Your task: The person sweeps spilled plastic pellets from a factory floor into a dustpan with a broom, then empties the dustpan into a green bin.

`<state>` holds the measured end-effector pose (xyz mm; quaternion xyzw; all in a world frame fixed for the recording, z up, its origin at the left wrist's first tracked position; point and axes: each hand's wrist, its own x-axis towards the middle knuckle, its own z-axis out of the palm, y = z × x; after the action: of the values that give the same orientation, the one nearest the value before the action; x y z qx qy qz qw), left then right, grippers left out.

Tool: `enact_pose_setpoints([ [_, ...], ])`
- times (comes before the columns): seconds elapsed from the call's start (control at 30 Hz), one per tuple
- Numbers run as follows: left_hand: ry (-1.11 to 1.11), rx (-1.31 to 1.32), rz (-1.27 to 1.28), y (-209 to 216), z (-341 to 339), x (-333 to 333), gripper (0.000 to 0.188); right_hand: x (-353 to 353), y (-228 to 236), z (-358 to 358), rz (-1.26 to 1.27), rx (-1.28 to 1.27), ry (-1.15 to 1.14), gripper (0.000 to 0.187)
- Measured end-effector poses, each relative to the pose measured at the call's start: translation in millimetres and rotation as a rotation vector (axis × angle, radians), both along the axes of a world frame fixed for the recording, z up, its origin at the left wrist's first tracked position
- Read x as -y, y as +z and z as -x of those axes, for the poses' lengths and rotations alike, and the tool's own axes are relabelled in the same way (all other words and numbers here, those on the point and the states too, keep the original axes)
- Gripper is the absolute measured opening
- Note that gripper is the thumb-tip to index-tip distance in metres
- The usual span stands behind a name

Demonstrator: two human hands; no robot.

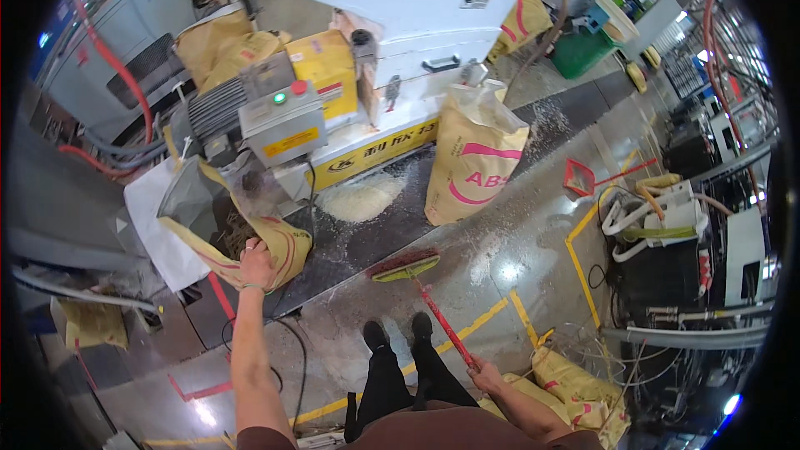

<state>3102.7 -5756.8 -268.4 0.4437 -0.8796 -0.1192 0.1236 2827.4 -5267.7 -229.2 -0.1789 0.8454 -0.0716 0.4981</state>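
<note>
My left hand (257,265) is closed on the near rim of an open paper sack (287,254), which has dark scrap pieces inside. In my right hand (483,375) is the red handle of a push broom (405,267). Its bristle head rests on the floor ahead of my feet. Beyond the broom, a heap of pale granules (360,198) lies against the base of the machine. To the right of the heap stands another tall paper sack (475,154) with pink print, its top open. What fills that sack is hard to make out.
A grey control box (282,122) with green and red buttons sits on the machine. A red dustpan (578,177) lies at the right, near a white machine part (658,221). Filled sacks (583,387) lie at my lower right. A black cable (302,350) trails by my left arm.
</note>
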Motion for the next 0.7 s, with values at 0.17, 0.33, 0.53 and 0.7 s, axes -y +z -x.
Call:
enact_pose_setpoints([
  [0.17,-0.473,0.192,0.017,12,13,-35,0.014,-12,-3,-4,-0.021,0.011,-0.083,0.051],
  [0.33,-0.845,0.284,-0.032,34,6,-46,0.011,-20,-7,-3,0.087,0.002,-0.159,0.051],
  [0.53,-0.293,0.386,0.119,33,-14,-15,0.019,-16,1,12,-0.056,0.038,-0.209,0.049],
  [0.7,0.260,0.477,-0.249,12,15,20,0.023,-43,-14,37,-0.077,0.002,-0.237,0.053],
])
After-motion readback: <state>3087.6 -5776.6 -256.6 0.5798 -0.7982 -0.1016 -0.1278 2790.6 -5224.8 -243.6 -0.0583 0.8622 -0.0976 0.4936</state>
